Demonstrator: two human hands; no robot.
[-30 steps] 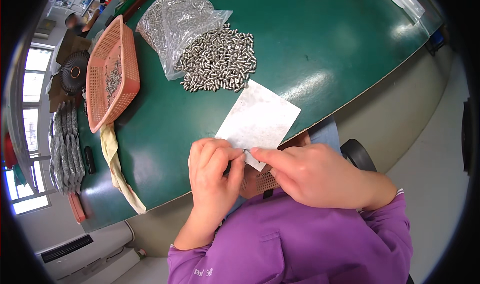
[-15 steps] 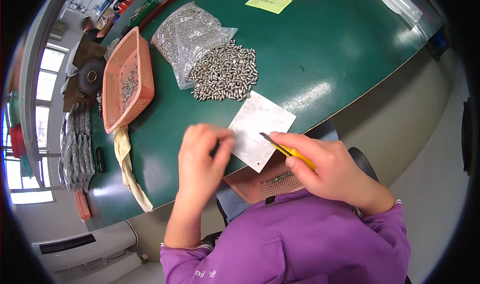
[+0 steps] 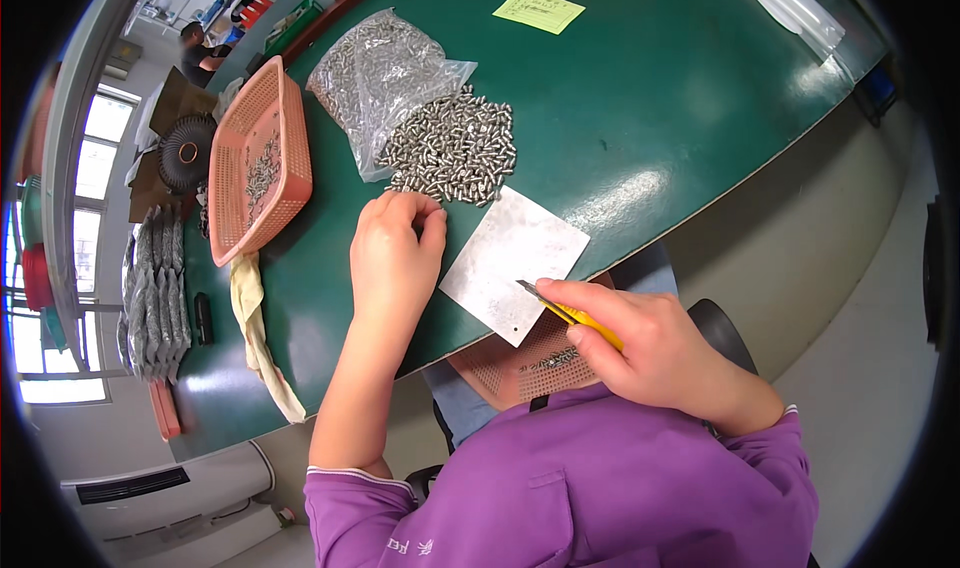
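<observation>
A heap of small silvery metal pins (image 3: 455, 148) lies on the green table, spilling from a clear plastic bag (image 3: 385, 78) full of the same pieces. At the heap's near edge is my left hand (image 3: 395, 243), fingers curled and thumb close to the forefinger; whatever they pinch is hidden. My right hand (image 3: 650, 343) grips a yellow utility knife (image 3: 590, 330), its blade tip over a white square plate (image 3: 515, 258). That plate lies at the table's near edge, with a small dark hole near its closest corner.
A pink plastic basket (image 3: 300, 183) with some metal pieces stands on the left, a pale cloth strip (image 3: 255, 333) beside it. Below the table edge, another pink basket (image 3: 530, 363) holds several pieces. A yellow paper slip (image 3: 538, 12) lies farther back. A person (image 3: 200, 56) is in the background.
My left hand has moved from beside the plate away from me to the near edge of the metal heap. My right hand and the knife have shifted slightly toward me.
</observation>
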